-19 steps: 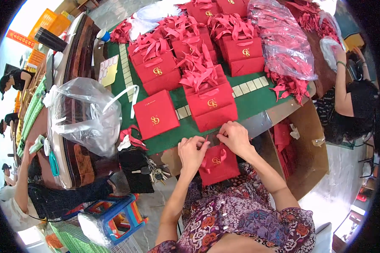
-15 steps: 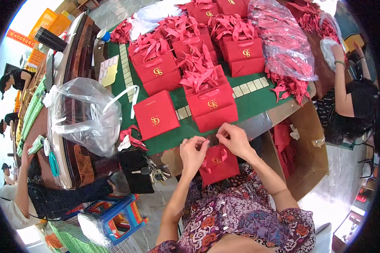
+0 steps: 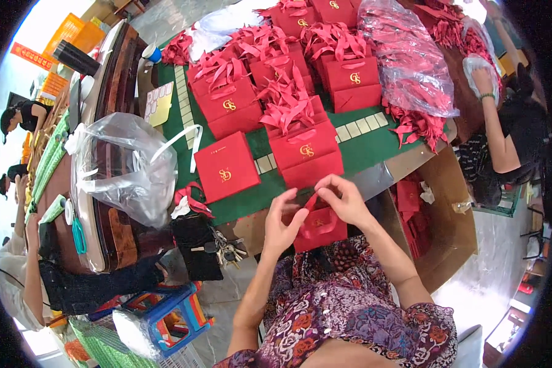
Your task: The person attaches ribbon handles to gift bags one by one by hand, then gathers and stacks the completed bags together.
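A small red paper gift bag with a gold emblem stands upright at my lap, under both hands. My right hand pinches a red ribbon above the bag's top edge. Beside it on the left, my left hand has its fingers apart from the thumb, the fingertips a little blurred. Its thumb tip is close to the ribbon; whether they touch I cannot tell. Just beyond my hands, a finished-looking red bag with ribbon handles heads a row on the green table mat.
More ribboned red bags fill the table. Nearer lies a flat red box. A clear plastic bag is at left, above keys. On my right stands an open cardboard box holding red pieces. Other people work at both sides.
My left fingers have come apart from their pinch. The ribbon now slants up to my right hand, which has barely moved. The red bag at my lap sits slightly higher.
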Available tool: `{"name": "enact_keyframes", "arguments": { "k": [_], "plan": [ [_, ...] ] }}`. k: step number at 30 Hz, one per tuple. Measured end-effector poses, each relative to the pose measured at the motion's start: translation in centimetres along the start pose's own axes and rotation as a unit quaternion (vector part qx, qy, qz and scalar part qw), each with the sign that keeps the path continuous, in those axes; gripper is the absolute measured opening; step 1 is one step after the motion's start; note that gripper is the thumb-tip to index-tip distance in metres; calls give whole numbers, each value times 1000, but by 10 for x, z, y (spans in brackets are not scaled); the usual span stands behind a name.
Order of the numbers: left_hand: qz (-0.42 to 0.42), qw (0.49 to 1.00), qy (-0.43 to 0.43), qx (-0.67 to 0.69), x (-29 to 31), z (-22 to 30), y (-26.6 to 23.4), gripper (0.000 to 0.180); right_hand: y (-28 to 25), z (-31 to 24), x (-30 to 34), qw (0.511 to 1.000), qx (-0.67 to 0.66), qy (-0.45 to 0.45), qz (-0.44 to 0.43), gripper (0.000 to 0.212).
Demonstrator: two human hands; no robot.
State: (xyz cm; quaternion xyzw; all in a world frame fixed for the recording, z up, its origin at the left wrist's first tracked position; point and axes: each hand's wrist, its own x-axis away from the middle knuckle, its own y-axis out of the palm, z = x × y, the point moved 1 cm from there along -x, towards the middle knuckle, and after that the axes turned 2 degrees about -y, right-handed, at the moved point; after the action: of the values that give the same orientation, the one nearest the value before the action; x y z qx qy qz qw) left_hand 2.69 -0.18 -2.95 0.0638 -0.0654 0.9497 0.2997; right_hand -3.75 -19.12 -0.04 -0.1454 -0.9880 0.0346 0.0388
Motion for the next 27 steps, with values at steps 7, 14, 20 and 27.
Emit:
{"name": "enact_keyframes", "arguments": {
  "k": [7, 14, 20, 27],
  "plan": [
    [-109, 979, -2, -172, 25, 2, -7, 83, -6, 15, -9, 996, -69, 2, 60, 6],
    [-245, 966, -34, -72, 37, -4, -16, 74, -13, 3, -11, 999, 24, 27, -15, 8],
    [-299, 946, -57, -111, 44, 29, -12, 69, -21, 5, -26, 998, 22, -25, 47, 10],
    [-241, 970, -5, 13, 46, 21, -20, 58, -21, 12, -28, 995, 2, -14, 104, 7]
  ]
}}
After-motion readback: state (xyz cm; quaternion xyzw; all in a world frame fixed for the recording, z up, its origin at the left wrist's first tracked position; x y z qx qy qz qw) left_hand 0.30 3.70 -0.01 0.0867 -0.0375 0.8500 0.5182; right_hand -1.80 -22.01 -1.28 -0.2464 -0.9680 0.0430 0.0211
